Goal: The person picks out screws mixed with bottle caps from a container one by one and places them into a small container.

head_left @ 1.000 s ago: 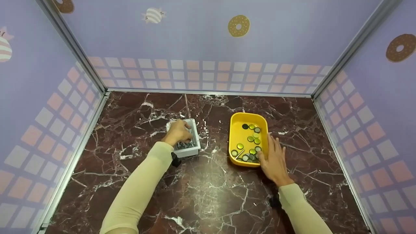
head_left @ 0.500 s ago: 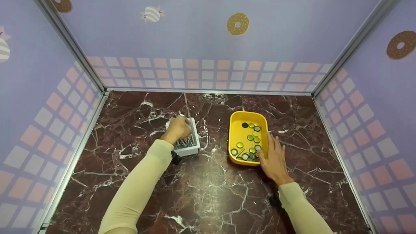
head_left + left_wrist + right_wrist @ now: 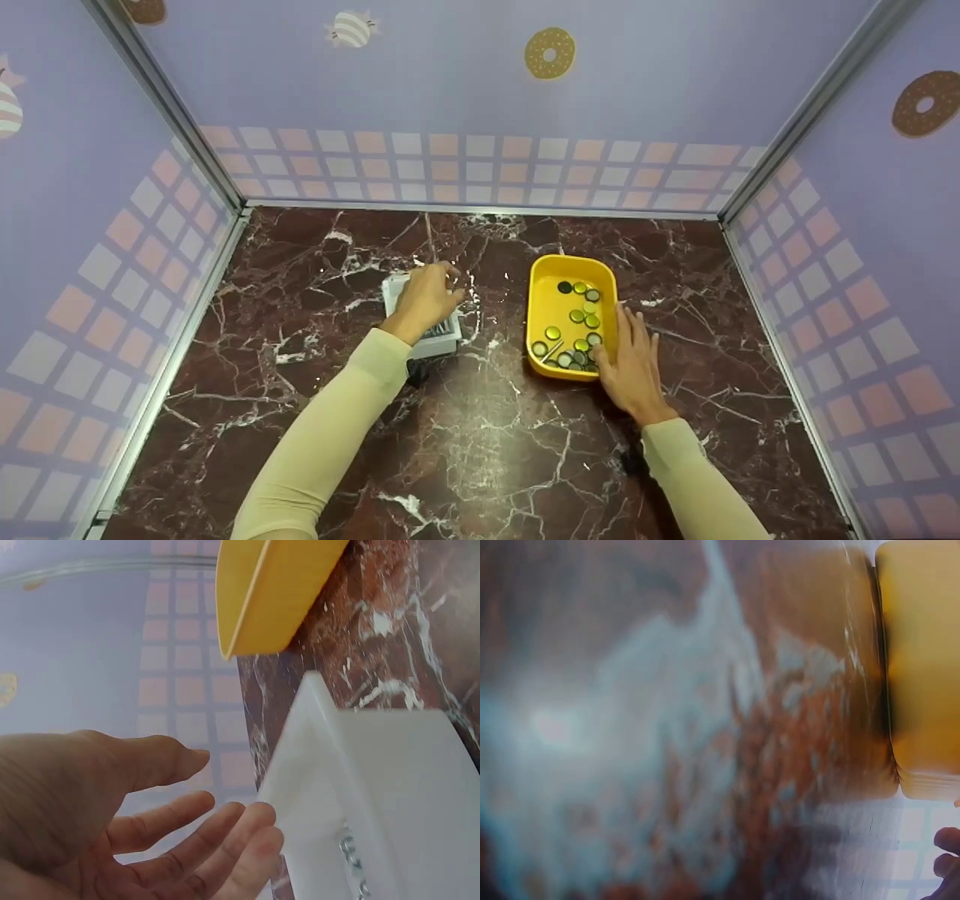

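Observation:
My left hand (image 3: 429,296) hovers over a small white box (image 3: 440,346), its fingers loosely bent. In the left wrist view the thumb (image 3: 169,761) stands apart from the fingers and nothing shows between them. Thin grey metal pieces (image 3: 442,328) lie in the box, partly covered by the hand; their kind is unclear. My right hand (image 3: 632,367) rests against the right side of a yellow tray (image 3: 551,262), fingers straight along the outer wall and thumb at the rim. Several round, bottle-cap-like discs (image 3: 577,316) lie in the tray, with one slim silver stick (image 3: 552,352).
The box and tray stand apart on a dark red marbled tabletop (image 3: 480,435). Purple patterned panels (image 3: 450,82) in metal frames close off the back, left and right. The right wrist view mostly shows blurred tabletop and the tray's outer wall (image 3: 922,667).
My left hand has risen from inside the white box and shifted a little right, its fingers loosening. The right hand and the tray stay where they were.

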Demonstrator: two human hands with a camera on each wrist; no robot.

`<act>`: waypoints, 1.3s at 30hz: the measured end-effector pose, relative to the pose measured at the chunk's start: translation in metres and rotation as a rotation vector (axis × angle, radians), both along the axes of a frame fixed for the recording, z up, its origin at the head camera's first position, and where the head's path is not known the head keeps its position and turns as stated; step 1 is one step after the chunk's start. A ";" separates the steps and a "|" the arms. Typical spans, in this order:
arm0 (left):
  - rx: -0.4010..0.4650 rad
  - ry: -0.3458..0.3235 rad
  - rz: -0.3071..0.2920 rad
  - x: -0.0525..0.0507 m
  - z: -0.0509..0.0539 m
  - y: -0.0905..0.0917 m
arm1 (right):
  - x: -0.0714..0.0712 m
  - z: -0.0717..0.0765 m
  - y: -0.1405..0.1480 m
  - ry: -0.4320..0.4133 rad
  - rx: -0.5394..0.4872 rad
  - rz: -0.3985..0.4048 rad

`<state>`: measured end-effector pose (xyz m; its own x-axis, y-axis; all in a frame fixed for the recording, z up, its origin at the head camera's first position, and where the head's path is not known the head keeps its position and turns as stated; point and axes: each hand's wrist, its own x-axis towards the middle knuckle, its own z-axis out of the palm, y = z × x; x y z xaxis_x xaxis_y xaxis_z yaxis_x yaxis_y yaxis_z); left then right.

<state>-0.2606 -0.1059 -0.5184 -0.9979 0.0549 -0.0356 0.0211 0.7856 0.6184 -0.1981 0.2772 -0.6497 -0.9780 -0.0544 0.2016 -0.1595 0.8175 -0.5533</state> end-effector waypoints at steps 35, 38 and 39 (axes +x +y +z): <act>-0.144 0.101 -0.301 0.012 0.003 0.127 | 0.002 0.003 0.001 -0.017 0.030 -0.019; -0.176 0.100 -0.333 0.011 0.000 0.136 | 0.001 0.004 -0.001 -0.019 0.037 -0.016; -0.186 0.095 -0.344 0.011 -0.001 0.139 | 0.001 0.005 -0.001 -0.020 0.039 -0.015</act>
<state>-0.2494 0.0333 -0.5193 -0.9216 0.3878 0.0146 0.3527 0.8211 0.4488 -0.1973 0.2759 -0.6450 -0.9825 -0.0476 0.1799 -0.1366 0.8408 -0.5238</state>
